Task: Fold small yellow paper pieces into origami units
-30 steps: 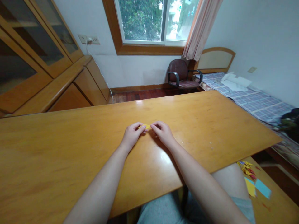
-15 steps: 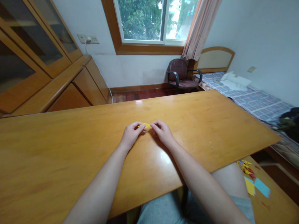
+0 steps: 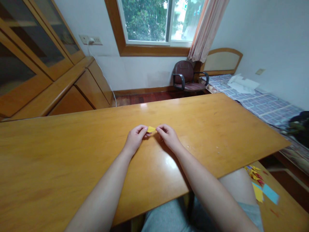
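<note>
Your left hand [image 3: 135, 138] pinches one end of the small yellow paper [image 3: 151, 129] between thumb and fingers, and your right hand [image 3: 170, 138] closes narrowly on its other tip, so the piece is held between them at the middle of the frame. It looks already folded down to a slim, pointed shape; whether any crease is left to make (your fingers cover both ends) you cannot tell from here. At lower right, beside your knee, a lower wooden surface [image 3: 289, 211] bears a pile of yellow and red pieces [image 3: 256, 175], seemingly finished, and near it a yellow sheet [image 3: 258, 194] and a blue sheet [image 3: 271, 194] lie flat, apparently unfolded. Your tabletop [image 3: 72, 154] spreads across the frame's middle; beyond, at upper centre-right, stands a maroon chair [image 3: 183, 71].
</note>
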A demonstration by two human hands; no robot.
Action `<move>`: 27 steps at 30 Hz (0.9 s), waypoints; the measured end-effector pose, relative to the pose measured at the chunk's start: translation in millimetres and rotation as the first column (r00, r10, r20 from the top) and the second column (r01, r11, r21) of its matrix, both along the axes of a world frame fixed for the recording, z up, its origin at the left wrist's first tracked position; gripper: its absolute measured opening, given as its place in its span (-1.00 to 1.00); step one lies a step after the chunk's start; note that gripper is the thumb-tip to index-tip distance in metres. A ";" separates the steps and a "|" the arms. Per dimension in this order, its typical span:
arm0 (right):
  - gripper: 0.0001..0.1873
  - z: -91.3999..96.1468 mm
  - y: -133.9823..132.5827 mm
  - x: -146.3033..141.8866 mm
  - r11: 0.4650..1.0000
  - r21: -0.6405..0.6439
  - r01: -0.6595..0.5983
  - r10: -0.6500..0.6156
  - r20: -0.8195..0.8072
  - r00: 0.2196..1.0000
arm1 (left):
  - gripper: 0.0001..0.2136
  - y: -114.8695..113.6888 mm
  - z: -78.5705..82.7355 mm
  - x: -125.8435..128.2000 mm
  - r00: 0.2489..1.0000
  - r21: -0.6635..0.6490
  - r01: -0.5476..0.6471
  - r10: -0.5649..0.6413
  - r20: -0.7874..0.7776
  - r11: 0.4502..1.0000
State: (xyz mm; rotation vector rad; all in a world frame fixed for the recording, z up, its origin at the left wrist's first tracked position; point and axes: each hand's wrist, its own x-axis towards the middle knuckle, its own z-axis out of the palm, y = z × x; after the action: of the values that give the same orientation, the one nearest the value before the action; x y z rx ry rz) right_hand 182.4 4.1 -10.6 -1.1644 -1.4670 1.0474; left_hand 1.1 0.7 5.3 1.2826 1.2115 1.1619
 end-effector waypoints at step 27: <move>-0.67 5.7 -2.2 -2.6 0.995 -0.090 -0.045 0.028 -0.178 0.984 | -0.69 0.4 -4.9 0.6 0.998 0.021 0.036 -0.037 0.046 0.999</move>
State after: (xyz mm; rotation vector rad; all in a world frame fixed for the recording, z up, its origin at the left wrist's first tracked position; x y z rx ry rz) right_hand 179.8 1.9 -4.9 -1.0832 -1.3163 1.2238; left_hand 1.7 1.1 0.4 1.2810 1.1405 1.1734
